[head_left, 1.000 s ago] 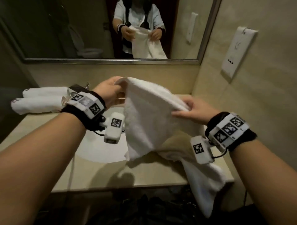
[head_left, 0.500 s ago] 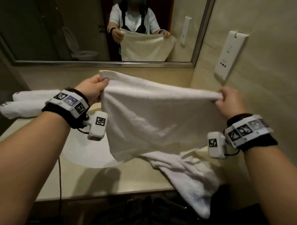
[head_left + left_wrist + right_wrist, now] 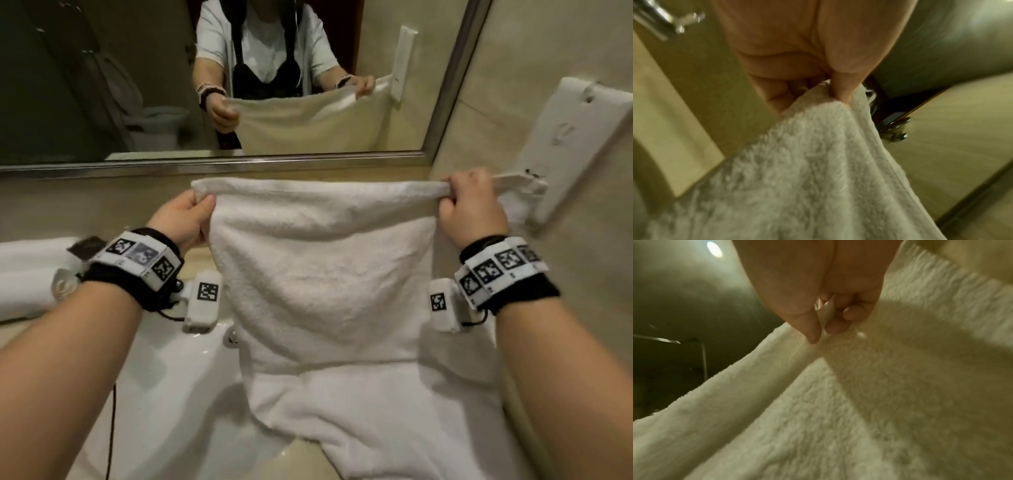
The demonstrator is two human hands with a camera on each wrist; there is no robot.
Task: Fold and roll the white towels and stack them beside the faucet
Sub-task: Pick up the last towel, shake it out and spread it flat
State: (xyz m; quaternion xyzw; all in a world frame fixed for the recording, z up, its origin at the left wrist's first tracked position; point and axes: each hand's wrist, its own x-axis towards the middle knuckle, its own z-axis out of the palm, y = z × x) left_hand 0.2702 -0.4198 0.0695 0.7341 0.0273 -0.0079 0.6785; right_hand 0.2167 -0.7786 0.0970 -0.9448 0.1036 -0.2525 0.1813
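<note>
wide wall mirror (image 3: 102, 85) with a metal frame spans the top of the head view, reflecting the person holding the towel. below it, beige stone counter (image 3: 301, 455) with a white oval basin (image 3: 164, 394) set in. white terry towel (image 3: 318, 274) is held up stretched flat over the basin and the counter's right part, top edge taut between both hands, lower part draping onto the counter. rolled white towels (image 3: 24, 274) lie at the far left on the counter, well apart from the held one. white wall plate (image 3: 575, 144) on the right beige wall, markings too blurred to read. left hand (image 3: 185, 219) pinches the towel's top left corner, thumb pressed against curled fingers (image 3: 777, 92) in the wrist view. right hand (image 3: 471, 205) pinches the top right edge, thumb and fingertips (image 3: 836, 326) closed on a fold of cloth. both wrists carry white bands with black square code tags, no readable text. chrome faucet (image 3: 663, 24) shows blurred in the left wrist view
</note>
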